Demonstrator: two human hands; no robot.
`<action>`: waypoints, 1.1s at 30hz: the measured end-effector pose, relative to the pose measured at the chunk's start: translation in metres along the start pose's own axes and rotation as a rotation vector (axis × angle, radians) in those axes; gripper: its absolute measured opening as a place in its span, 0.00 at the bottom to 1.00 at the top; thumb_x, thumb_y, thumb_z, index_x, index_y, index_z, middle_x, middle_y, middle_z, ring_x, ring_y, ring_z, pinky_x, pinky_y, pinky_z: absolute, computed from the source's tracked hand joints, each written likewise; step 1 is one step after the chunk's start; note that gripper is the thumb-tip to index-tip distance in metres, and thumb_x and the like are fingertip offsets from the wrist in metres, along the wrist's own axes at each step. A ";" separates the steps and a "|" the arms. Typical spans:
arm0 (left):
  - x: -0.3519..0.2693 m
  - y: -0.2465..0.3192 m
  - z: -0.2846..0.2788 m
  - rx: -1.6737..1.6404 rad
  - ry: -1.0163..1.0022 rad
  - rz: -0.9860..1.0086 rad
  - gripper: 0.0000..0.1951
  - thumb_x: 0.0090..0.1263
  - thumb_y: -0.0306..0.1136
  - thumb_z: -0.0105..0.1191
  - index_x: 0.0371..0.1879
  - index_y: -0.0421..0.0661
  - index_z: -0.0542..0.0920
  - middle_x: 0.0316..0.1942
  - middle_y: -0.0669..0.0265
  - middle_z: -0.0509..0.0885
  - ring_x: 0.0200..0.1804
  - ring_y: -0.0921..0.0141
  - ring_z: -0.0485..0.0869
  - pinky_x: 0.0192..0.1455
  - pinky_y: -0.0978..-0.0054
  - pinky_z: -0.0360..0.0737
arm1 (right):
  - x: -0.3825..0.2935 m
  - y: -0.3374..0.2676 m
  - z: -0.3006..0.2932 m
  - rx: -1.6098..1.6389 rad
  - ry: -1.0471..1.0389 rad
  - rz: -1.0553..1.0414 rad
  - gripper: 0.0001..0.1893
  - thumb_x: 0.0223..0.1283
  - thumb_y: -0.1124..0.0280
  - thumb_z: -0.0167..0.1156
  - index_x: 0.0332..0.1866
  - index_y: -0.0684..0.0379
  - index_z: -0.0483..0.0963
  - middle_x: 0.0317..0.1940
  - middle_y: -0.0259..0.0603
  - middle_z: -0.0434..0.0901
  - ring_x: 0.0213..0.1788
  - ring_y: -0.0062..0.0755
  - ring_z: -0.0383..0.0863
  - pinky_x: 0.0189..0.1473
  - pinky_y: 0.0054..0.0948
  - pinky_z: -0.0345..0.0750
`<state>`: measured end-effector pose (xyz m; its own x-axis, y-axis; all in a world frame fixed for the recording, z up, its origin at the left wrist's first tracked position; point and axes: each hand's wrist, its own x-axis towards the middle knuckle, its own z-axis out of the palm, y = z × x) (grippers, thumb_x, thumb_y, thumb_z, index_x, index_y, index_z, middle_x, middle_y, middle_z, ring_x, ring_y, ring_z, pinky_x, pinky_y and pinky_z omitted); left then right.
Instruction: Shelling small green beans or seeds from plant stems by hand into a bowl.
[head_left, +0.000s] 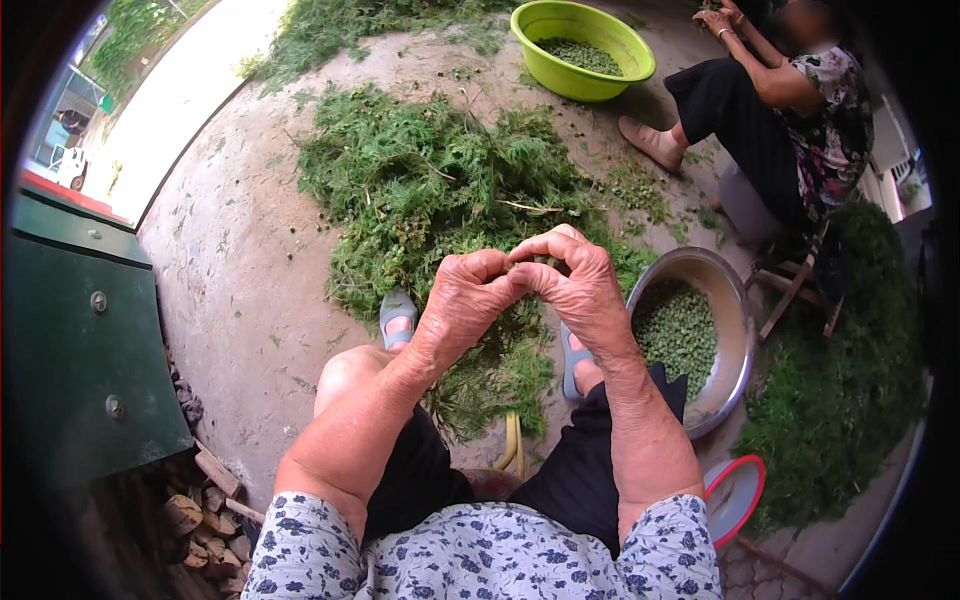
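Note:
My left hand (469, 300) and my right hand (577, 285) meet at the fingertips above my knees. Thumbs and forefingers of both are pinched together on a dark green sprig, mostly hidden by the fingers. Below and beyond them lies a heap of green conifer branches (427, 165) on the concrete floor, reaching between my feet. Right of my right hand stands a steel basin (731, 300), which holds small green cones or berries (675, 334). Farther off, a lime-green plastic tub (581, 86) contains more of them.
A co-worker (802, 112) sits at the upper right on a low seat, handling a sprig. More greenery (832, 397) lies at the right, near a red-rimmed white container (739, 495). A dark green metal panel (82, 345) and firewood (214, 532) are at the left.

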<state>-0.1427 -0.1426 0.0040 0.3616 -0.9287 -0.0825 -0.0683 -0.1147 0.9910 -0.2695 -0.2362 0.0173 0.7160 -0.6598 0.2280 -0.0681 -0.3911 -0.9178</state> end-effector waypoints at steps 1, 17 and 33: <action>0.000 0.000 0.001 0.020 -0.013 -0.012 0.10 0.58 0.33 0.62 0.27 0.38 0.80 0.19 0.78 0.73 0.24 0.85 0.66 0.25 0.84 0.65 | -0.002 0.003 0.002 0.000 0.003 0.003 0.09 0.48 0.69 0.66 0.35 0.59 0.78 0.28 0.34 0.72 0.31 0.22 0.72 0.33 0.23 0.69; 0.000 0.005 0.010 -0.309 -0.020 -0.100 0.06 0.59 0.31 0.60 0.28 0.41 0.82 0.19 0.75 0.77 0.22 0.84 0.69 0.24 0.84 0.65 | -0.009 0.022 -0.010 0.854 0.411 0.463 0.10 0.60 0.65 0.58 0.34 0.61 0.70 0.21 0.27 0.67 0.18 0.12 0.66 0.16 0.14 0.63; 0.001 0.005 -0.003 -0.823 0.110 -0.170 0.07 0.60 0.32 0.56 0.36 0.47 0.76 0.30 0.73 0.78 0.23 0.82 0.69 0.21 0.90 0.61 | -0.124 0.135 -0.209 0.163 1.533 0.549 0.28 0.46 0.88 0.53 0.59 0.74 0.62 0.50 0.55 0.72 0.48 0.36 0.74 0.55 0.31 0.69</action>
<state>-0.1396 -0.1433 0.0093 0.3970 -0.8774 -0.2693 0.6788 0.0832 0.7296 -0.5130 -0.3411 -0.0674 -0.6935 -0.7106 -0.1188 0.0737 0.0941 -0.9928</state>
